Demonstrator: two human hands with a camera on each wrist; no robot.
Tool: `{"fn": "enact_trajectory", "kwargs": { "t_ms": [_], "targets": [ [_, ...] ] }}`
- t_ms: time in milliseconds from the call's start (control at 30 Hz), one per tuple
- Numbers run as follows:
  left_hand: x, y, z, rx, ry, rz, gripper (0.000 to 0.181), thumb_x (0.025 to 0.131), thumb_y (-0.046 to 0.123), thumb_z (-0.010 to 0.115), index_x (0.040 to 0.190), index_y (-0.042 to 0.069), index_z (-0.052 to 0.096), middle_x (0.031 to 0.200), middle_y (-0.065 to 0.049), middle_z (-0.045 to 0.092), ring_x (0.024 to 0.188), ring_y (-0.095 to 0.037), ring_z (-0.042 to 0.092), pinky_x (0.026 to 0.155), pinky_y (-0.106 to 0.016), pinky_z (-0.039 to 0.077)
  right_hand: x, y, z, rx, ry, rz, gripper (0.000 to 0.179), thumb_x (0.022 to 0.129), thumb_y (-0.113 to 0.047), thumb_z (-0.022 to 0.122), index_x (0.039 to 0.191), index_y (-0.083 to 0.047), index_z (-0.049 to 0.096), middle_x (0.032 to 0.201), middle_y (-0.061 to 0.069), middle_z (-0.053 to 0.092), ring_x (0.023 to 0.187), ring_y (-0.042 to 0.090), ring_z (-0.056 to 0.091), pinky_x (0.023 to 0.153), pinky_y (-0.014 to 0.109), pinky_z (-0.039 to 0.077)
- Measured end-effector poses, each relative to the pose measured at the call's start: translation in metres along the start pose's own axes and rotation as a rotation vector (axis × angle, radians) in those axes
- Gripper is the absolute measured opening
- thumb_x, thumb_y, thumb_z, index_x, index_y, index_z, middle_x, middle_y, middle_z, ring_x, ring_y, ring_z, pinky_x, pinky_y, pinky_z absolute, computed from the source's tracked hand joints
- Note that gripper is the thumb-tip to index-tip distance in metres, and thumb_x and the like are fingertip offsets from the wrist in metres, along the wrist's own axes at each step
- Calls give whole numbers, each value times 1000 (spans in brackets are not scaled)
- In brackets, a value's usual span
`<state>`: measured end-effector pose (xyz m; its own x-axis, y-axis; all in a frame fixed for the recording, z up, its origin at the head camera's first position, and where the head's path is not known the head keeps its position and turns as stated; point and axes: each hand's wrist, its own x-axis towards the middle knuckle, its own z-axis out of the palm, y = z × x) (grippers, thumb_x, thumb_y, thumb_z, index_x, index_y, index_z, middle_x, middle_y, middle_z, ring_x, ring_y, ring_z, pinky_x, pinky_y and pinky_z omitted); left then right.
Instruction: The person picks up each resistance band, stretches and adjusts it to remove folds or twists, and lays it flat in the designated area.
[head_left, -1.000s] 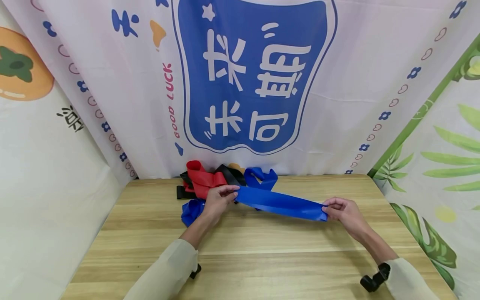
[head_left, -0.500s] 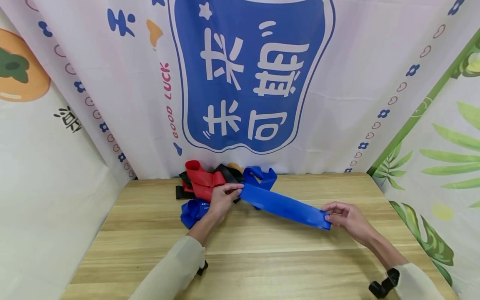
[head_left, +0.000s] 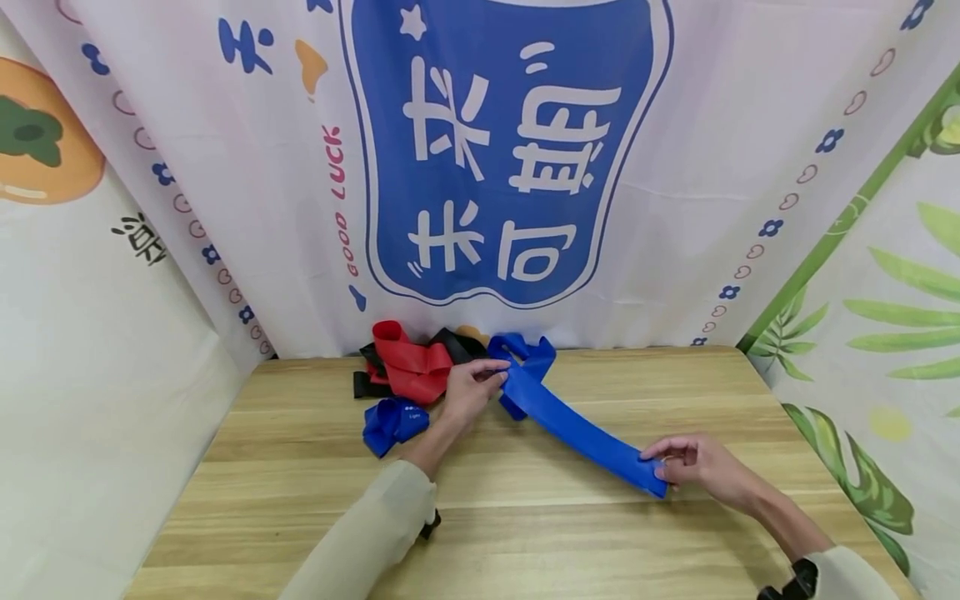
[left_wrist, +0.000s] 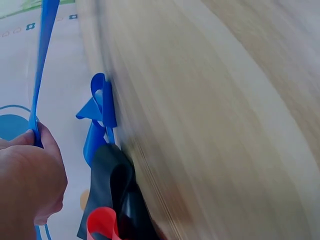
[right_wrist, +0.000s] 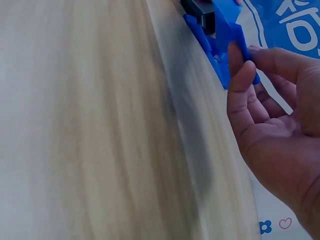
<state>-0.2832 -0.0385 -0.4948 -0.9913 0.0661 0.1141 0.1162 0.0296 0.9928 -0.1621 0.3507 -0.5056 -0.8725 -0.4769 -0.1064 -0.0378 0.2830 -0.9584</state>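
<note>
A flat blue resistance band (head_left: pixel 581 435) stretches slantwise between my two hands above the table. My left hand (head_left: pixel 472 392) pinches its upper left end between thumb and fingers, close in front of the heap of bands. At the lower right end my right hand (head_left: pixel 697 468) pinches the band; the right wrist view shows thumb and fingertips (right_wrist: pixel 243 75) on the blue strip. Behind the left hand lie a red band (head_left: pixel 408 362), a black band (head_left: pixel 453 343) and a looped blue band (head_left: pixel 528 358). A bunched blue band (head_left: pixel 393 423) with small white print lies left of the left forearm.
The wooden table (head_left: pixel 480 542) backs onto a printed white curtain (head_left: pixel 712 167) with a blue panel. More patterned cloth stands at both sides. Black wrist straps (head_left: pixel 802 581) show at the sleeves.
Both hands have moved rightward and the right one has come down toward me, so the held band slants more steeply. The bunched blue band is more exposed now.
</note>
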Motion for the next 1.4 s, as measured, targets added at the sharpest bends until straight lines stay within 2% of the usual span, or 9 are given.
{"fn": "enact_trajectory", "kwargs": {
  "t_ms": [167,300,367,500,567,767,933,1167,1400],
  "targets": [
    [1,1,12,34,-18,-14,16,95,2,77,110,4,83,111,-11,79,91,-16,70,77,-20,59,-7,4,3,50,-82,-8,30,100,-2,69,126,11,67,111,18,74,80,13,70,66,31,63],
    [3,1,23,57,-53,8,17,95,1,77,112,4,83,117,-12,77,98,-18,71,84,-24,62,-13,7,3,68,-129,-1,31,100,-1,69,128,12,65,107,15,73,79,12,70,67,33,63],
    [5,2,30,45,-78,20,19,95,-2,76,113,1,81,121,-16,75,101,-24,73,87,-29,63,-17,8,4,81,-148,1,32,99,0,68,128,13,65,102,11,71,79,11,70,68,32,63],
    [7,1,46,23,-109,34,20,94,-5,76,113,-1,81,122,-16,74,97,-23,75,82,-32,65,-23,11,6,96,-177,-6,33,97,2,70,127,14,64,95,2,67,77,7,69,67,28,63],
    [8,0,54,28,-114,47,19,93,-5,77,111,0,82,120,-14,75,93,-18,74,79,-30,65,-26,13,7,109,-191,-6,32,96,3,71,125,15,63,94,0,67,77,6,69,66,26,62],
    [11,-3,78,121,-123,79,18,93,2,80,110,7,84,118,-8,77,92,-11,69,74,-20,59,-37,17,11,182,-248,25,29,95,5,71,119,18,60,94,-3,66,77,5,67,67,23,61],
    [11,-5,96,158,-150,57,17,95,10,80,111,15,85,110,0,80,92,-6,71,68,-18,54,-43,20,14,203,-280,49,28,96,4,71,118,17,61,93,-1,67,75,5,67,67,23,62],
    [10,-5,118,148,-161,63,13,95,8,79,107,10,85,104,-1,82,84,-2,71,66,-16,51,-49,23,16,197,-294,81,25,97,2,71,116,16,64,92,-2,70,73,4,65,67,20,60],
    [8,-3,136,173,-192,-12,19,95,4,78,108,16,86,112,4,79,89,-6,68,70,-18,56,-56,24,14,224,-320,78,23,97,2,71,114,17,65,92,-3,73,73,3,68,66,19,60]
  ]
}}
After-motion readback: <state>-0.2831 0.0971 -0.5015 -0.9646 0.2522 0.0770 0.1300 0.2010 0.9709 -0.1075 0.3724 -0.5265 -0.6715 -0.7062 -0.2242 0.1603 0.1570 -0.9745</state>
